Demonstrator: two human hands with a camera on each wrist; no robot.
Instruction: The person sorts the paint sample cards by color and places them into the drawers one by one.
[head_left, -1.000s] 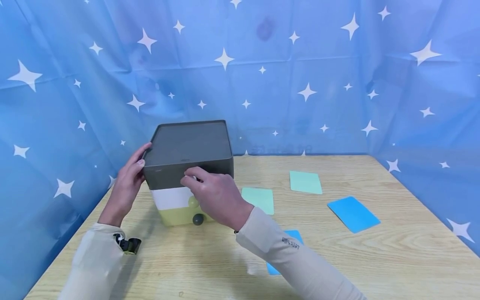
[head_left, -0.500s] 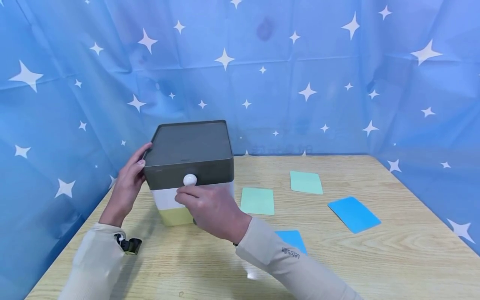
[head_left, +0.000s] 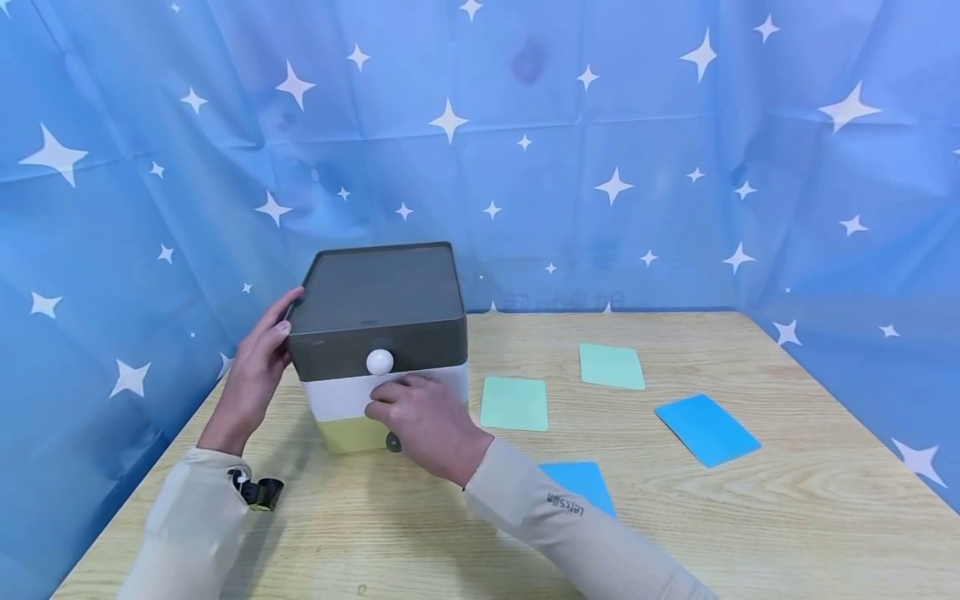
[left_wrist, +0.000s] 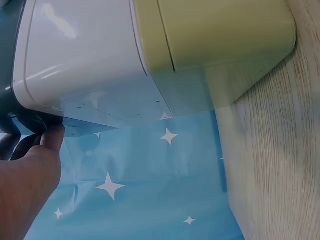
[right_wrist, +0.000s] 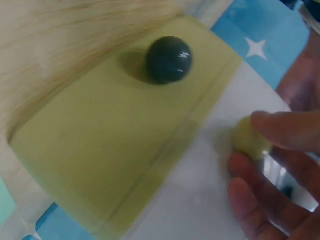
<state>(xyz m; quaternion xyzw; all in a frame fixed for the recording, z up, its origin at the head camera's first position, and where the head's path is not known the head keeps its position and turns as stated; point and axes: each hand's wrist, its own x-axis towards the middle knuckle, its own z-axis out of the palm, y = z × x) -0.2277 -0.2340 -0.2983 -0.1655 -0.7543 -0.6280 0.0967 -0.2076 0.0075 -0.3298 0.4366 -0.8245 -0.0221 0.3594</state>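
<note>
A small three-tier drawer box stands on the table, with a dark grey top drawer (head_left: 330, 357), a white middle drawer (head_left: 330, 400) and a yellow-green bottom drawer (head_left: 352, 435). My right hand (head_left: 431, 425) is at the front of the middle drawer. Its thumb and fingers pinch that drawer's round yellow-green knob (right_wrist: 246, 137), seen in the right wrist view and hidden behind the hand in the head view. Fairly straight fingers of my left hand (head_left: 251, 362) rest along the box's left side near the top rim. All three drawers sit flush.
A white knob (head_left: 380, 362) is on the top drawer and a dark knob (right_wrist: 169, 60) on the bottom one. Two pale green sheets (head_left: 514, 404) and two blue sheets (head_left: 708, 430) lie right of the box. A blue star-patterned curtain (head_left: 525, 167) surrounds the wooden table (head_left: 810, 500).
My right hand has come down from the white top knob to the middle drawer's knob, uncovering the white one. My left hand and the box have stayed in place.
</note>
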